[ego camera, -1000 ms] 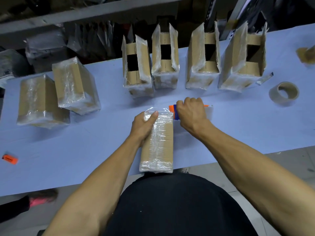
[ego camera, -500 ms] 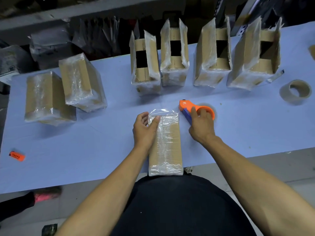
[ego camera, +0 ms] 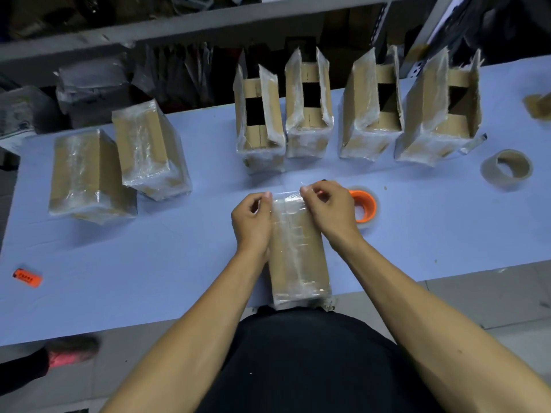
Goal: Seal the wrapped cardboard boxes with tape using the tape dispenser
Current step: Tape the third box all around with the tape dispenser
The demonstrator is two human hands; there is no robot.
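Note:
A long cardboard box wrapped in clear film (ego camera: 298, 257) lies lengthwise on the pale blue table (ego camera: 179, 248), its near end at the table's front edge. My left hand (ego camera: 252, 222) pinches the loose film at the far left corner of the box. My right hand (ego camera: 331, 210) pinches the film at the far right corner. The orange tape dispenser (ego camera: 365, 205) rests on the table just right of my right hand, partly hidden behind it.
Several wrapped boxes with open tops (ego camera: 310, 108) stand in a row at the back. Two closed wrapped boxes (ego camera: 89, 174) lie at the left. A brown tape roll (ego camera: 507, 168) sits at the right, a small orange object (ego camera: 27, 277) at the front left.
My right hand set the tape dispenser down on the table and moved onto the far right corner of the box. My left hand shifted to pinch the film at the far left corner.

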